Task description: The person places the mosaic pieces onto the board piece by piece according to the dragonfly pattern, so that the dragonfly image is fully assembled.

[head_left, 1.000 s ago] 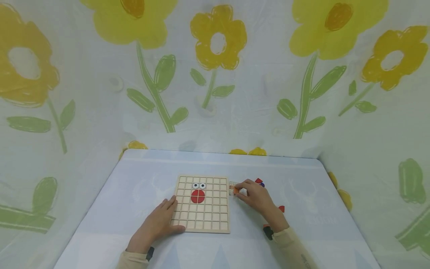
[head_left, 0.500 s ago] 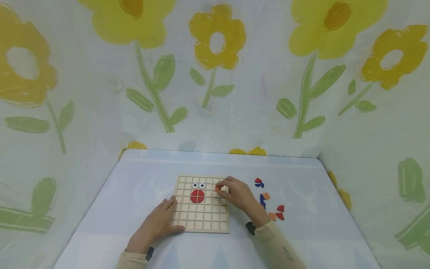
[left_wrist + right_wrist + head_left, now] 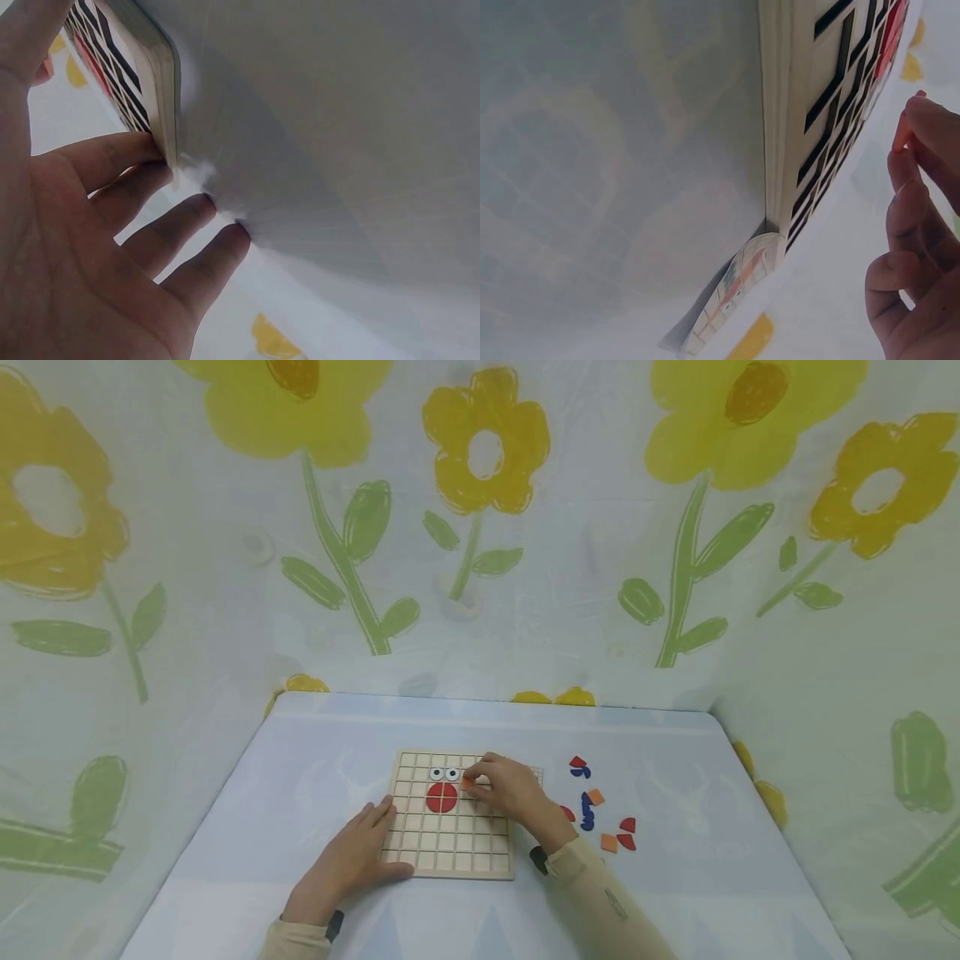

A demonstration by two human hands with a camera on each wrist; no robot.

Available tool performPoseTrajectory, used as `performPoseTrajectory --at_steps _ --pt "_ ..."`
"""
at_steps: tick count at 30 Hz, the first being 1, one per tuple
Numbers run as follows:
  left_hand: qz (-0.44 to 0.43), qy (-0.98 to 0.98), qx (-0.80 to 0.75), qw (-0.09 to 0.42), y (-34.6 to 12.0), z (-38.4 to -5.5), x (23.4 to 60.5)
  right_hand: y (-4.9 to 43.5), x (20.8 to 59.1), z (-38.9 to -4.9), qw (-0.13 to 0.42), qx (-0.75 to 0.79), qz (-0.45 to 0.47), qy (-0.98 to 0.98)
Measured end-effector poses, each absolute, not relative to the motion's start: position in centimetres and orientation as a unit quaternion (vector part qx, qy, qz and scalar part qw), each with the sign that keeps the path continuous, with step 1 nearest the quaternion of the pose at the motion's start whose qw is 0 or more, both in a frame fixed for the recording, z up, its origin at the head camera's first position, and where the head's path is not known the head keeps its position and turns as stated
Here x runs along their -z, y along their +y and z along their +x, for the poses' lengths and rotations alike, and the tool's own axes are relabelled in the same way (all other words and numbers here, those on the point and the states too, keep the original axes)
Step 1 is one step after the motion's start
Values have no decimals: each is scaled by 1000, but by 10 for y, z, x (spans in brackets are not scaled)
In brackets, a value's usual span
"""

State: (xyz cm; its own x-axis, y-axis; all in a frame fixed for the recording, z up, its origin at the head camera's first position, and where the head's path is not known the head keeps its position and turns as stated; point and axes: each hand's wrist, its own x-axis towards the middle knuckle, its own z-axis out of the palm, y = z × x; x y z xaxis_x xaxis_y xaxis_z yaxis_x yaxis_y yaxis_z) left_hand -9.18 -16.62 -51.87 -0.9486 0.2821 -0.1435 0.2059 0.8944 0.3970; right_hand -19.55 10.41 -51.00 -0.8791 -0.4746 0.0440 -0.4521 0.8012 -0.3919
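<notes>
A wooden grid board (image 3: 450,863) lies on the table. Two eye tiles (image 3: 445,774) sit in its upper cells, above red quarter pieces that form a circle (image 3: 441,797). My right hand (image 3: 513,789) pinches an orange square tile (image 3: 467,784) between thumb and fingers, just right of the eye tiles. The right wrist view shows that orange tile (image 3: 903,133) edge-on at the fingertips; whether it touches the board cannot be told. My left hand (image 3: 345,860) rests at the board's lower left, fingers spread along the left edge, thumb on the front rim.
Right of the board is a patterned picture card (image 3: 739,281), mostly hidden by my right hand in the head view. Loose orange squares (image 3: 609,842), red quarter pieces (image 3: 627,825) and blue pieces (image 3: 587,811) lie farther right. Flower-printed cloth (image 3: 480,610) surrounds the table.
My right hand has carried the orange tile leftward from beside the board's right edge to the cells next to the eye tiles. The left hand and the board have stayed put.
</notes>
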Motion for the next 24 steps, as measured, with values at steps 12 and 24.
performPoseTrajectory --at_steps 12,24 --pt "125 969 -190 97 -167 -93 521 96 516 -204 67 170 -240 953" --pt "125 968 -192 98 -167 -94 521 94 514 -203 90 169 -229 954"
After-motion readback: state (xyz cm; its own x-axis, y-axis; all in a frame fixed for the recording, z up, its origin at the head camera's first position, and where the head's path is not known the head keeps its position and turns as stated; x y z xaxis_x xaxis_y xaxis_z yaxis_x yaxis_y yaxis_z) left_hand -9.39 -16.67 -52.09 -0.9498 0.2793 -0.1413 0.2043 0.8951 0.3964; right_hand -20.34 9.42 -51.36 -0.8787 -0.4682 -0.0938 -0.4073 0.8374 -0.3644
